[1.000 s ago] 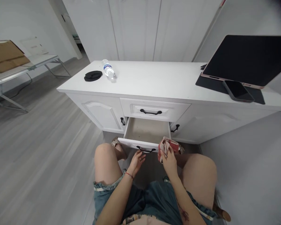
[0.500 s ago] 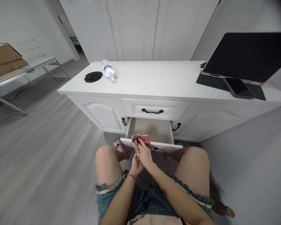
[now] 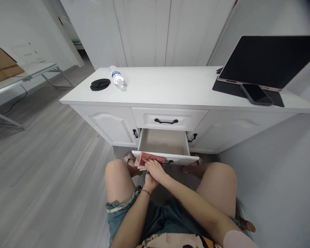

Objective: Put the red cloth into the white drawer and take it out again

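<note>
A folded red-and-pale cloth (image 3: 153,157) is between my hands, just in front of the pulled-out drawer's front panel (image 3: 182,159). Its red part lies on top, with pale patterned layers showing at the left. My right hand (image 3: 156,170) rests across the top, fingers pressed together against the cloth. Beneath it, my left hand (image 3: 150,181) supports the cloth from below; its fingers are mostly hidden. The open drawer (image 3: 164,141) shows a bare pale bottom with a few tiny specks.
On the white cabinet top (image 3: 167,86) are a clear plastic bottle (image 3: 117,76), a black round object (image 3: 100,84), a phone (image 3: 257,94) and a dark-screened device (image 3: 271,60). A closed drawer (image 3: 167,119) sits above the open one. My knees flank the drawer.
The cloth has gone from bunched and tilted up to flatter and wider, with more red on top. My right hand has turned and now lies across it.
</note>
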A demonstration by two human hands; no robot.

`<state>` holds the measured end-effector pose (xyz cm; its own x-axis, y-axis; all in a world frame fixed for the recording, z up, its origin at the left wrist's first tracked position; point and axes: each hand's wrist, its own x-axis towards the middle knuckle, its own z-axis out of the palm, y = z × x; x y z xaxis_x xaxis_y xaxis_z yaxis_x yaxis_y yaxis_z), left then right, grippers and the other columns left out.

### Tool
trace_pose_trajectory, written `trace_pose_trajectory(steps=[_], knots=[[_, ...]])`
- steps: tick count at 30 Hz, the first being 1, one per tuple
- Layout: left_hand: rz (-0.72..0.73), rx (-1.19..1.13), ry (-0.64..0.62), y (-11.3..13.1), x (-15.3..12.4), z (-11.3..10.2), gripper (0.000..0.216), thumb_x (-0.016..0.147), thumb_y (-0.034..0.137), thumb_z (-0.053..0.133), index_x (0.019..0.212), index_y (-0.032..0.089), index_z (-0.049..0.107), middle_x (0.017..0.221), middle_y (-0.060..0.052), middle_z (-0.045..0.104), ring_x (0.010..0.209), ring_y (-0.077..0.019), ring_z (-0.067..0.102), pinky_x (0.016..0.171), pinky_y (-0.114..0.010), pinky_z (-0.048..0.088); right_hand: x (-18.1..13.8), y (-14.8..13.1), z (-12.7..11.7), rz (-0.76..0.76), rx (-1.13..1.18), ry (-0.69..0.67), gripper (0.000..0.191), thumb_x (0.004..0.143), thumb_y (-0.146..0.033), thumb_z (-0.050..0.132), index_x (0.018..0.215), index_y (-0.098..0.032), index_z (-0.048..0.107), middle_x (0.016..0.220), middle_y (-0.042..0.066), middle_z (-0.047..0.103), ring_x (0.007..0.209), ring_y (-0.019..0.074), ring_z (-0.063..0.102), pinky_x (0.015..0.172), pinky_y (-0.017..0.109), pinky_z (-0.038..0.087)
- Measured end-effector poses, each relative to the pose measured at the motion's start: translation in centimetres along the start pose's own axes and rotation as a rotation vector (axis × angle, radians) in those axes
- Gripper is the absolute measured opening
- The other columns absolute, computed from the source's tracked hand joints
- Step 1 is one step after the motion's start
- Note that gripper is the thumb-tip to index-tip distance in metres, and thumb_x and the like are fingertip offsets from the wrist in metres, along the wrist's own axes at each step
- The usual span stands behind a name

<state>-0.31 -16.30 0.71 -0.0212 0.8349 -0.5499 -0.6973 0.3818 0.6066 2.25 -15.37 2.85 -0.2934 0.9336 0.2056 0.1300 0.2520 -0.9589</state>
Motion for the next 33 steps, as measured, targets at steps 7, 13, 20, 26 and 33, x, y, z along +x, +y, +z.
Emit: trace_pose_trajectory(steps=[7,13,20,26,33], knots=[[-0.106,-0.212,0.103,-0.8,0.8,-1.4,0.025,0.081,0.022,0.046,0.098,0.022,0.065,0.101,-0.009,0.067,0.105,-0.0206,0.06,0.091,-0.033,0.048,0.0,1.5,-6.2,-0.159,-0.831,-0.317,0.03,0.085,-0.009,0.049,0.109,-0.019,0.065,0.137,0.009,0.055,0.123,0.0261,0.051,0.101,0.044,0.041],[-0.173,-0.232,0.042,-1.2,0.8,-1.7,0.024,0.084,0.035,0.047,0.089,0.023,0.066,0.097,-0.008,0.068,0.089,-0.0225,0.063,0.084,-0.04,0.048,-1.5,1.7,-8.9,-0.226,-0.995,-0.317,0.033,0.086,-0.009,0.049,0.115,-0.018,0.063,0.137,0.009,0.056,0.122,0.0259,0.051,0.098,0.044,0.042],[-0.24,-0.291,-0.075,-0.7,0.3,-1.4,0.031,0.088,0.049,0.047,0.092,0.024,0.064,0.093,-0.006,0.067,0.089,-0.0199,0.063,0.091,-0.043,0.044,-4.4,3.2,-12.5,-0.09,-1.065,-0.181,0.041,0.085,-0.008,0.043,0.119,-0.022,0.062,0.134,0.009,0.058,0.119,0.0274,0.05,0.1,0.047,0.036],[-0.235,-0.318,-0.126,-0.6,0.2,-1.5,0.031,0.087,0.049,0.048,0.097,0.024,0.063,0.112,-0.007,0.064,0.113,-0.0238,0.058,0.095,-0.043,0.042,-6.7,5.0,-14.3,0.17,-1.209,0.113,0.042,0.081,-0.007,0.04,0.116,-0.015,0.061,0.114,0.015,0.064,0.105,0.0299,0.052,0.1,0.049,0.033],[-0.243,-0.282,-0.096,-0.4,0.0,-1.3,0.03,0.087,0.049,0.049,0.099,0.025,0.063,0.116,-0.007,0.062,0.117,-0.0231,0.055,0.097,-0.042,0.042,-6.9,6.8,-13.8,0.272,-1.134,0.289,0.039,0.077,-0.009,0.04,0.109,-0.013,0.062,0.106,0.018,0.059,0.103,0.0323,0.049,0.09,0.047,0.039]])
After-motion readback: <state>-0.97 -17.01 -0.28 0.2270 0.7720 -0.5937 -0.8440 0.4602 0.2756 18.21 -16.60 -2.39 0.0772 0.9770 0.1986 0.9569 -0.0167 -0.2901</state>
